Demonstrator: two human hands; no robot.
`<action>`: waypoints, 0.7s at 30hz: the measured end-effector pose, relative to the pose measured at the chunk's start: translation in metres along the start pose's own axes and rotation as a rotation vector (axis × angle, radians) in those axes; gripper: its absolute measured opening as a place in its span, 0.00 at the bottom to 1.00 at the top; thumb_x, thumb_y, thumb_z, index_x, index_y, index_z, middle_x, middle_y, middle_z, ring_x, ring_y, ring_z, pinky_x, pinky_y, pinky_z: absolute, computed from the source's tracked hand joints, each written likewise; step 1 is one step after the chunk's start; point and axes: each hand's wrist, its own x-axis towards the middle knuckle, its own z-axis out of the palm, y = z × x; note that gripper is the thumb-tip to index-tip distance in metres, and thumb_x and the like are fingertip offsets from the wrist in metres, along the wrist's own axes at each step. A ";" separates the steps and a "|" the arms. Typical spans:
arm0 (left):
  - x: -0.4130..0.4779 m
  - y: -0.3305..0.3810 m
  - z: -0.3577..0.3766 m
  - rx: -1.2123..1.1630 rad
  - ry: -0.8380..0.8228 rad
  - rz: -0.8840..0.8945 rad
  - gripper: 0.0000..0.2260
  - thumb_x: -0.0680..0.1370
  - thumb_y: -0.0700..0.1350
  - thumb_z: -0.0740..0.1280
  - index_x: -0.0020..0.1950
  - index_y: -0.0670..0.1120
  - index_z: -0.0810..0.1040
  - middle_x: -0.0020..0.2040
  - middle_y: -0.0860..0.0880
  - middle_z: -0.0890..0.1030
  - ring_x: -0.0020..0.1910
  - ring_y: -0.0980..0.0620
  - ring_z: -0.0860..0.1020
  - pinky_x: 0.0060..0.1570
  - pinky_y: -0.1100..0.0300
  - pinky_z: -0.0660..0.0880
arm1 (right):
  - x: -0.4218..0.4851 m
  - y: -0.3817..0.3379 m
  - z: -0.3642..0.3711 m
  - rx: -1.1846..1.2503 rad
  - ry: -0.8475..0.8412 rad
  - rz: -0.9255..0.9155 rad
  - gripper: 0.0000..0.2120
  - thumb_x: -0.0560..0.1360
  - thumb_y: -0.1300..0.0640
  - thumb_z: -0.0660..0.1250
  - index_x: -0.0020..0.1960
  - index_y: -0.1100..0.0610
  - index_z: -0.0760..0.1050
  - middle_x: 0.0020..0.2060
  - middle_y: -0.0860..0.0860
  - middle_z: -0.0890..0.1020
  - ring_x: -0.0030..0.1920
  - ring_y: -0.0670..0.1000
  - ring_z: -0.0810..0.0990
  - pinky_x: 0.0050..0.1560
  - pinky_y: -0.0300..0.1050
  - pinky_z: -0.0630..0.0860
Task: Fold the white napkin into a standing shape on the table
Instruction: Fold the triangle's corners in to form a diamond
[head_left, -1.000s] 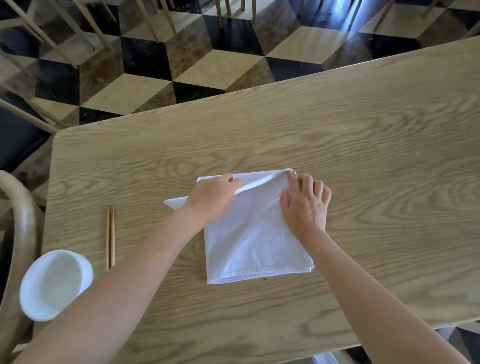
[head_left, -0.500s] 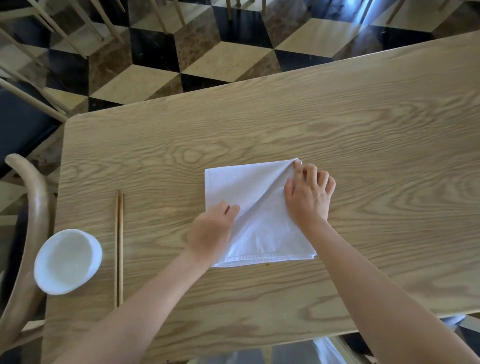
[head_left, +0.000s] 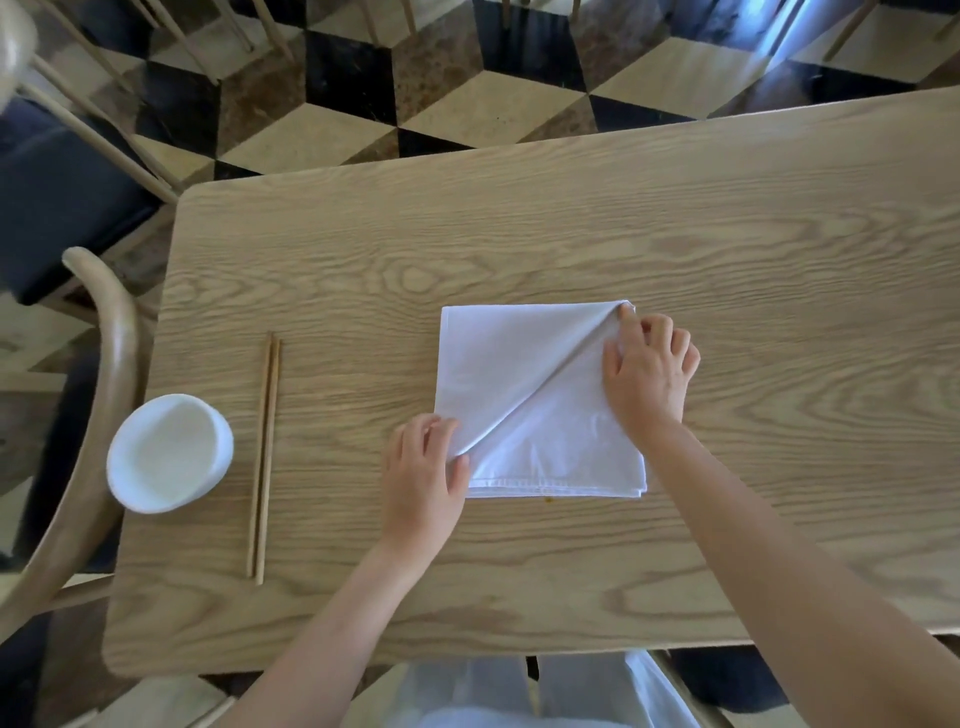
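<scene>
The white napkin (head_left: 519, 384) lies flat on the wooden table (head_left: 571, 218) as a square, with a raised diagonal fold running from its far right corner to its near left corner. My left hand (head_left: 423, 470) pinches the near left corner at the lower end of that fold. My right hand (head_left: 649, 371) rests on the right part of the cloth, its forefinger pressing the far right corner.
A pair of wooden chopsticks (head_left: 264, 457) lies left of the napkin, and a white bowl (head_left: 169, 452) stands near the table's left edge. A curved wooden chair back (head_left: 98, 395) is beside that edge. More chairs stand on the chequered floor beyond.
My left hand has drawn the top layer's corner from the far edge down to the near left corner, making the diagonal fold. My right hand stays at the far right corner.
</scene>
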 end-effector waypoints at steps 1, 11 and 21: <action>-0.001 -0.002 -0.001 -0.033 0.003 -0.025 0.13 0.72 0.42 0.62 0.56 0.45 0.73 0.54 0.43 0.76 0.51 0.44 0.73 0.53 0.54 0.70 | -0.003 0.000 -0.003 0.009 -0.015 -0.016 0.23 0.76 0.56 0.59 0.71 0.54 0.62 0.55 0.57 0.72 0.54 0.60 0.67 0.63 0.56 0.59; -0.024 -0.001 -0.016 -0.319 0.021 -0.076 0.11 0.71 0.29 0.67 0.50 0.41 0.77 0.53 0.47 0.74 0.43 0.54 0.76 0.46 0.71 0.72 | -0.098 -0.027 -0.005 0.123 0.012 -0.536 0.14 0.73 0.56 0.59 0.57 0.58 0.75 0.51 0.55 0.79 0.50 0.57 0.71 0.54 0.51 0.65; -0.033 -0.005 -0.004 -0.190 0.025 -0.015 0.08 0.71 0.40 0.70 0.50 0.40 0.79 0.49 0.47 0.76 0.47 0.56 0.74 0.51 0.66 0.71 | -0.131 -0.041 0.012 0.106 -0.088 -0.648 0.14 0.72 0.54 0.62 0.56 0.56 0.76 0.48 0.52 0.78 0.48 0.53 0.71 0.52 0.48 0.67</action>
